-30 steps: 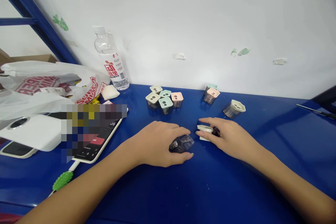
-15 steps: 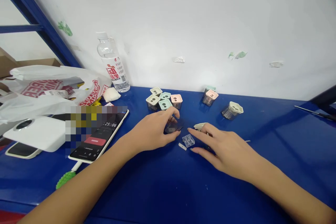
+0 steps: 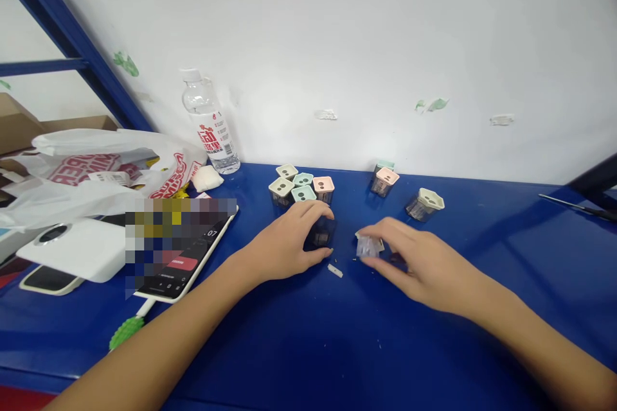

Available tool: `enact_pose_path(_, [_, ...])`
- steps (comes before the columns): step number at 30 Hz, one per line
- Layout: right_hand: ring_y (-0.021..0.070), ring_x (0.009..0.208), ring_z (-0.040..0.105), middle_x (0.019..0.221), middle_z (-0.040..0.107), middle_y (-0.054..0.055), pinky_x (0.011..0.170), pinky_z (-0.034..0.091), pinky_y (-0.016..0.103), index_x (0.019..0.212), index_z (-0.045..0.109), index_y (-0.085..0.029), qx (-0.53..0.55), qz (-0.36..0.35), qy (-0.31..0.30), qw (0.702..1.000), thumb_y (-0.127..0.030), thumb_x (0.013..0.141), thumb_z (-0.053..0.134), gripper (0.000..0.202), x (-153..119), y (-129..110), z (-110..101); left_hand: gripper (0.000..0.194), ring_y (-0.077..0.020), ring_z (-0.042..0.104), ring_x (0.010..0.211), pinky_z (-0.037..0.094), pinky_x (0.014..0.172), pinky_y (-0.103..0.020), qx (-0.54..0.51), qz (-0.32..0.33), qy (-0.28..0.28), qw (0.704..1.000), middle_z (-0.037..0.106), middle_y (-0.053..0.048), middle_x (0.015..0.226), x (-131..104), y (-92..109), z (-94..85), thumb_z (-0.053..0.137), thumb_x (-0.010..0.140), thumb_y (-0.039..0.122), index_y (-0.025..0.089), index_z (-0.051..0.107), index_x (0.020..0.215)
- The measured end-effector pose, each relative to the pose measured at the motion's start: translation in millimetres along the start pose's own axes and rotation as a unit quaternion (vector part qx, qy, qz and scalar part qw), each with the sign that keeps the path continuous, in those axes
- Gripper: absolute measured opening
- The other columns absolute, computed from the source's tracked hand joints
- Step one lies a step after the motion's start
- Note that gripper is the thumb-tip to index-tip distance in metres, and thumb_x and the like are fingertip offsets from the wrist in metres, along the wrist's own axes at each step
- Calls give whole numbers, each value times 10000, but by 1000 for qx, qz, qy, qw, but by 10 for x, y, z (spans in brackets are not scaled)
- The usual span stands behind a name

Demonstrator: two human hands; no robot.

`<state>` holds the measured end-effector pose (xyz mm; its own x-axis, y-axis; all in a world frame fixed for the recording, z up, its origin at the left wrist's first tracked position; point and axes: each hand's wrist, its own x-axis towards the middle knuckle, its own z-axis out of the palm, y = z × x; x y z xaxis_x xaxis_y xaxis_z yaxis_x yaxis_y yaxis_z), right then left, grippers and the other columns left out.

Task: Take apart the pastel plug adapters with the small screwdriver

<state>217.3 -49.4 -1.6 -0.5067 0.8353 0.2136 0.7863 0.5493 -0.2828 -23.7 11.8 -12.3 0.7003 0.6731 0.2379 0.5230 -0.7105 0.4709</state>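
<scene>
Clear plastic piece (image 3: 368, 248), blurred, above blue tabletop (image 3: 308, 347) between thumb and forefinger of right hand (image 3: 418, 263): those 2 pinching, other fingers mostly hidden. Cream part (image 3: 380, 245) just behind it, largely covered; held or resting, cannot tell. Left hand (image 3: 294, 241): thumb and forefinger curved around a dark see-through container (image 3: 322, 233), remaining fingers hidden. Between hands, nearer the person: small pale flat strip (image 3: 335, 270), tiny dark bits close by.

Beyond left hand: cluster of 5 2-hole pencil sharpeners (image 3: 303, 180), 2 cream, 2 mint, 1 pink; the hand overlaps the front mint one. Farther right: pink sharpener (image 3: 385, 181) partly hiding a mint one (image 3: 385, 165); cream sharpener (image 3: 424, 204) stands apart. Screwdriver (image 3: 573, 207) at far right. Left side crowded: phone (image 3: 193, 263), white device (image 3: 77, 249), crinkled plastic bag (image 3: 116, 160), water bottle (image 3: 214, 131).

Sharpener tops matt, angular; bases smoky, translucent. Tabletop smooth, glossy. Green holder (image 3: 126, 332) knobbly.
</scene>
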Motion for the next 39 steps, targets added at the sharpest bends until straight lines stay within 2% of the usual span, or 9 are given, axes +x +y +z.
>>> enact_pose_path(5, [164, 707, 616, 1095, 598, 103, 589, 519, 298, 1178, 593, -232, 24, 66, 30, 997, -408, 939, 449, 330, 1, 136, -147, 506, -249, 383, 1313, 348, 1096, -452, 33, 42, 15, 998, 434, -96, 1388, -9, 46, 6, 634, 813, 288, 250, 461, 1286])
enact_pose_path(11, [97, 635, 589, 1402, 427, 42, 610, 549, 312, 1168, 614, -357, 146, 57, -103, 982, -478, 889, 539, 314, -5, 236, -121, 397, -276, 333, 1351, 328, 1101, -497, 59, 86, 31, 994, 404, -112, 1428, -14, 101, 20, 588, 843, 270, 244, 540, 1235])
enact_pose_path(17, [158, 803, 615, 1106, 622, 40, 699, 532, 299, 1130, 621, -270, 157, 57, -60, 984, -441, 887, 559, 304, 42, 184, -14, 296, -251, 361, 1333, 321, 1116, -460, 64, 99, 61, 991, 463, -124, 1375, -16, 85, 50, 560, 870, 285, 200, 595, 1151])
enact_pose_path(21, [182, 874, 625, 1068, 651, 46, 715, 527, 308, 1127, 632, -262, 202, 74, -9, 976, -436, 874, 579, 311, 55, 164, -43, 251, -249, 383, 1316, 347, 1098, -470, 56, 117, 91, 987, 506, -116, 1333, -3, 71, 45, 556, 874, 246, 200, 597, 1117])
enact_pose_path(26, [133, 714, 643, 899, 699, 32, 610, 508, 245, 1122, 616, -248, 456, 86, 1, 886, -374, 886, 598, 268, 20, 85, -125, 312, -226, 460, 1257, 388, 1069, -421, 31, 176, 127, 976, 577, -111, 1251, -1, 155, 23, 595, 878, 311, 191, 558, 1164])
enact_pose_path(29, [63, 490, 513, 816, 694, 39, 406, 338, 182, 1156, 616, -239, 550, 69, -23, 832, -360, 934, 537, 265, 11, -1, -109, 272, -191, 566, 1104, 450, 978, -350, 14, 215, 148, 965, 640, -88, 1124, -16, 242, 48, 611, 871, 345, 193, 583, 1095])
enact_pose_path(32, [51, 461, 455, 898, 681, 82, 358, 202, 194, 1204, 626, -236, 601, 63, -11, 796, -398, 929, 537, 331, 26, -56, -68, 137, -164, 613, 921, 485, 849, -309, 1, 235, 174, 956, 668, -63, 975, -33, 307, 87, 600, 880, 320, 189, 605, 920])
enact_pose_path(35, [44, 418, 393, 800, 672, 67, 360, 171, 206, 1228, 632, -248, 601, 101, 38, 792, -431, 910, 559, 375, 47, -44, -39, 106, -179, 608, 965, 488, 852, -312, -42, 226, 191, 954, 647, -99, 1055, -53, 339, 103, 600, 878, 264, 169, 566, 846])
enact_pose_path(39, [57, 392, 391, 481, 529, -21, 393, 246, 205, 1100, 712, -217, 556, 168, 128, 804, -444, 844, 650, 348, 56, 3, -21, 78, -176, 612, 1002, 498, 839, -302, -166, 135, 162, 963, 622, -122, 1112, -91, 349, 109, 507, 914, 194, 178, 445, 868])
